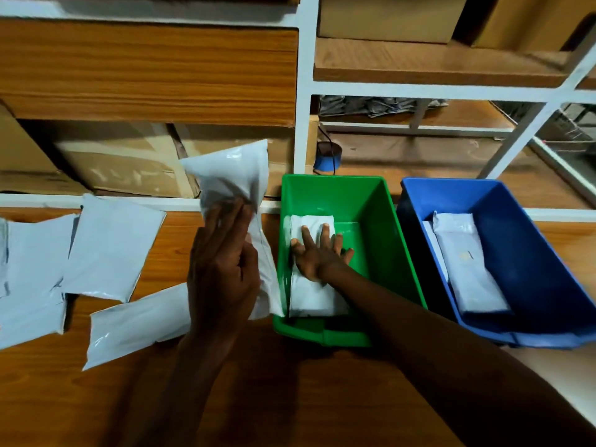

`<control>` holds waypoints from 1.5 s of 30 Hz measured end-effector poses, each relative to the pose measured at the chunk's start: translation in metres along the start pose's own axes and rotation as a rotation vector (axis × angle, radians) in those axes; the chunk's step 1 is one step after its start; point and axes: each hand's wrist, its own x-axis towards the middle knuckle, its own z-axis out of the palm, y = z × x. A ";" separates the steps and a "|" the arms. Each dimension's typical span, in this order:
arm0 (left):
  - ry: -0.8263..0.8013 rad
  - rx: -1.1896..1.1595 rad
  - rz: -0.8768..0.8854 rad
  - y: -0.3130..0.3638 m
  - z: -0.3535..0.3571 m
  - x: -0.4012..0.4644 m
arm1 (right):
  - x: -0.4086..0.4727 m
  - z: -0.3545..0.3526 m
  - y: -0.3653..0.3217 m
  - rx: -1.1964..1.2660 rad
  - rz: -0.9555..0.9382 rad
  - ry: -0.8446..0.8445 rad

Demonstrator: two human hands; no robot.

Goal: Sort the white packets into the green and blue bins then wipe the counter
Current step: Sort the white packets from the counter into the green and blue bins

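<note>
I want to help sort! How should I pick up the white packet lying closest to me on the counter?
Take the nearest packet by its long lower edge, coming from above on your side. It lies flat and tilted on the wooden counter, with that edge free. Its right end is tucked behind the left hand, so a grip there would be awkward.

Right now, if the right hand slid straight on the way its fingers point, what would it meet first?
The right hand lies flat on the white packet in the green bin, fingers pointing at the far wall. It would probably cross bare bin floor, then hit that wall.
</note>
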 end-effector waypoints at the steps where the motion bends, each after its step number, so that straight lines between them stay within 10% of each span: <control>1: -0.019 -0.008 0.009 0.004 0.005 0.003 | -0.008 -0.009 0.001 0.007 -0.019 0.013; 10: -0.253 0.036 0.085 0.054 0.085 0.021 | -0.156 -0.027 0.079 0.028 -0.087 0.539; 25: -1.236 0.385 0.135 0.062 0.211 -0.009 | -0.163 0.017 0.119 0.158 -0.179 0.800; 37: -1.143 0.205 0.175 0.067 0.177 0.014 | -0.163 0.014 0.123 0.126 -0.215 0.795; 45: -0.488 -0.136 0.307 0.037 0.011 -0.042 | -0.222 0.027 0.067 0.263 -0.357 1.120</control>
